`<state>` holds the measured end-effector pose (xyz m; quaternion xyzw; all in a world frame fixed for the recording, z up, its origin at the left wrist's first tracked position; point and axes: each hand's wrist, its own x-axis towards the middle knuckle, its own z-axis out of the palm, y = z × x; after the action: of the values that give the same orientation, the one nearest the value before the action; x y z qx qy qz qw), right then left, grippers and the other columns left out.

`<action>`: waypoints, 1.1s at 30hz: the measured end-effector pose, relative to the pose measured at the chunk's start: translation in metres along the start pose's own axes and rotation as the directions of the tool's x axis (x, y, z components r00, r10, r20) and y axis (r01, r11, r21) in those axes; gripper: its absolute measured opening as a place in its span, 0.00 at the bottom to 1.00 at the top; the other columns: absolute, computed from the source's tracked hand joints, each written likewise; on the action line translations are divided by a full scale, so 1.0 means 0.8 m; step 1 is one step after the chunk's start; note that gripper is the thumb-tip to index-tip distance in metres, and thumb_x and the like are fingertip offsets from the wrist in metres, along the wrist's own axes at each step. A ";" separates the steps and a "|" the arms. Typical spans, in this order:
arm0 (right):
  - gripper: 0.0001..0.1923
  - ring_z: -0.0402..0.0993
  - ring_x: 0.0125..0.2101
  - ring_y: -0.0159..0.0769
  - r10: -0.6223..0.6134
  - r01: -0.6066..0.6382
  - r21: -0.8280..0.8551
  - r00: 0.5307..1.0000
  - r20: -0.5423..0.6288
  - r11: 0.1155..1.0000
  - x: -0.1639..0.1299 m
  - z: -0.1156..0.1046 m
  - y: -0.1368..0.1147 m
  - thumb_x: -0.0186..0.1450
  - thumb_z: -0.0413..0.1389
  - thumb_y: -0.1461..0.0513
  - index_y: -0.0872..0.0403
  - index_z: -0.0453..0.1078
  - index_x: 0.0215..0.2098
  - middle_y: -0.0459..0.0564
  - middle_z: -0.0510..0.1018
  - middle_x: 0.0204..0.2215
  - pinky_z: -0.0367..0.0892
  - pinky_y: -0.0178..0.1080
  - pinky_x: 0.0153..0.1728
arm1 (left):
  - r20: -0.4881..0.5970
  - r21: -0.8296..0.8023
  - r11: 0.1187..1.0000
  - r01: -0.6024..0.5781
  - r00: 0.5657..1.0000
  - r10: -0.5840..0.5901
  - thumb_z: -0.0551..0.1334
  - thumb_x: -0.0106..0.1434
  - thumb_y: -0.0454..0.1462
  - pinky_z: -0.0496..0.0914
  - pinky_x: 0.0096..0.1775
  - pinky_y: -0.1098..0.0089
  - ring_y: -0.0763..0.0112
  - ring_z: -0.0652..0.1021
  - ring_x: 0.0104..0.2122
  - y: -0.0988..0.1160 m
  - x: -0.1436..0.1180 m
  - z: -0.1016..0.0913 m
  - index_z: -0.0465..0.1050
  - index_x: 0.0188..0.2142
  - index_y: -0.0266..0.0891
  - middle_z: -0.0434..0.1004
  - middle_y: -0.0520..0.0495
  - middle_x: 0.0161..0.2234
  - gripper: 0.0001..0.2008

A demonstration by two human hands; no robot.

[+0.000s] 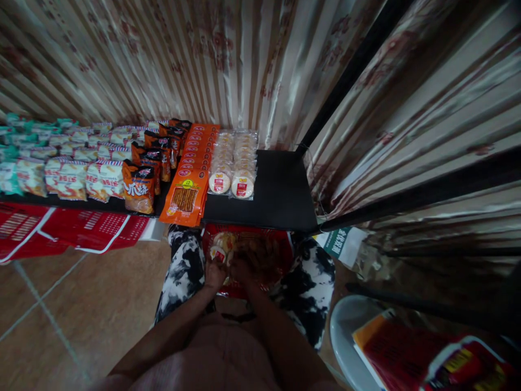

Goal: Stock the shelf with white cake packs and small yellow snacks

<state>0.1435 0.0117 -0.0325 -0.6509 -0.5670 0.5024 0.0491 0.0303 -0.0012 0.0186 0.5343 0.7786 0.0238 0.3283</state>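
Observation:
A red basket [287, 244] sits between my knees below the shelf edge, holding round cracker packets and brown packaged items. Inside its left part, my left hand [215, 273] is closed on a round cracker packet [217, 253] with a red label. Close beside it, my right hand [241, 270] reaches down among the basket's contents. Its fingers are lost in the dim light, so I cannot tell what they touch. On the black shelf [277, 190] ahead stand two rows of matching cracker packets [242, 185], next to overlapping orange snack packets [185, 195].
Orange-and-black bags [139, 187] and white snack bags [65, 176] line the shelf's left side. Red baskets [89, 228] lie beneath. A black post [350, 70] rises at the right by the curtain [252, 60]. A pale basin [344, 331] with red packaging stands lower right.

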 end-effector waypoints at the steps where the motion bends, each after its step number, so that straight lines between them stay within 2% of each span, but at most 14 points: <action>1: 0.14 0.76 0.32 0.37 0.012 -0.012 0.025 1.000 -0.009 1.000 -0.001 -0.001 -0.001 0.53 0.50 0.70 0.58 0.77 0.29 0.55 0.81 0.30 0.66 0.32 0.32 | 0.003 -0.006 1.000 0.004 1.000 -0.004 0.56 0.55 0.30 0.64 0.52 0.68 0.64 0.74 0.47 0.000 0.000 -0.001 0.74 0.43 0.31 0.75 0.37 0.44 0.16; 5: 0.16 0.77 0.32 0.37 0.029 -0.019 0.136 0.997 -0.067 0.990 -0.006 -0.008 -0.009 0.57 0.47 0.68 0.58 0.78 0.32 0.53 0.82 0.31 0.67 0.32 0.32 | 0.021 -0.029 1.000 0.000 1.000 0.001 0.55 0.55 0.28 0.64 0.52 0.69 0.64 0.72 0.49 0.000 -0.003 -0.001 0.74 0.42 0.30 0.74 0.36 0.45 0.15; 11: 0.16 0.77 0.37 0.38 -0.041 0.092 0.282 0.982 -0.183 0.955 -0.018 -0.015 -0.023 0.56 0.48 0.65 0.56 0.78 0.32 0.51 0.82 0.31 0.70 0.35 0.39 | 0.065 -0.088 0.994 -0.065 0.995 0.070 0.56 0.55 0.28 0.62 0.53 0.70 0.66 0.71 0.49 -0.004 -0.005 0.002 0.72 0.45 0.32 0.74 0.39 0.46 0.17; 15: 0.15 0.77 0.37 0.38 -0.076 0.167 0.352 0.963 -0.259 0.921 -0.026 -0.016 -0.027 0.57 0.49 0.62 0.56 0.78 0.33 0.52 0.82 0.34 0.70 0.39 0.42 | 0.044 -0.230 0.967 -0.107 0.992 0.120 0.58 0.54 0.30 0.64 0.51 0.66 0.64 0.73 0.47 -0.005 -0.004 0.007 0.70 0.47 0.33 0.74 0.38 0.46 0.19; 18: 0.14 0.77 0.37 0.37 -0.115 0.232 0.392 0.947 -0.299 0.890 -0.030 -0.018 -0.029 0.56 0.50 0.62 0.55 0.77 0.32 0.51 0.81 0.34 0.70 0.39 0.43 | 0.016 -0.354 0.927 -0.122 0.991 0.136 0.58 0.55 0.32 0.64 0.51 0.67 0.64 0.73 0.48 -0.008 -0.004 0.011 0.67 0.50 0.30 0.73 0.36 0.48 0.22; 20: 0.13 0.77 0.37 0.37 -0.137 0.267 0.424 0.940 -0.311 0.865 -0.032 -0.019 -0.031 0.55 0.51 0.62 0.54 0.77 0.31 0.51 0.81 0.33 0.70 0.40 0.42 | 0.005 -0.392 0.913 -0.108 0.993 0.120 0.57 0.55 0.33 0.62 0.54 0.68 0.64 0.71 0.51 -0.010 -0.005 0.011 0.65 0.51 0.27 0.71 0.33 0.51 0.23; 24: 0.13 0.77 0.36 0.37 -0.178 0.311 0.489 0.937 -0.300 0.815 -0.035 -0.023 -0.032 0.53 0.50 0.64 0.54 0.77 0.30 0.50 0.82 0.33 0.70 0.41 0.43 | -0.004 -0.388 0.918 -0.083 0.996 0.088 0.55 0.57 0.34 0.59 0.56 0.65 0.62 0.68 0.55 -0.010 -0.011 0.008 0.63 0.54 0.28 0.68 0.33 0.54 0.25; 29: 0.15 0.77 0.37 0.38 -0.202 0.320 0.493 0.939 -0.278 0.809 -0.039 -0.024 -0.034 0.51 0.49 0.65 0.55 0.77 0.31 0.49 0.82 0.33 0.69 0.42 0.44 | -0.002 -0.419 0.904 -0.086 0.996 0.093 0.56 0.57 0.37 0.63 0.52 0.65 0.61 0.71 0.52 -0.005 -0.020 -0.001 0.64 0.53 0.30 0.71 0.35 0.51 0.24; 33: 0.15 0.76 0.40 0.37 -0.258 0.355 0.498 0.932 -0.255 0.791 -0.042 -0.025 -0.039 0.51 0.50 0.65 0.53 0.76 0.33 0.47 0.81 0.36 0.67 0.43 0.47 | -0.030 -0.444 0.894 -0.058 0.998 0.050 0.56 0.57 0.39 0.64 0.50 0.64 0.60 0.73 0.48 0.001 -0.024 -0.010 0.67 0.50 0.32 0.75 0.37 0.47 0.22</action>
<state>0.1411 0.0064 0.0170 -0.5512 -0.4954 0.5671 0.3594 0.0309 -0.0149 0.0346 0.4664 0.7402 0.2149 0.4341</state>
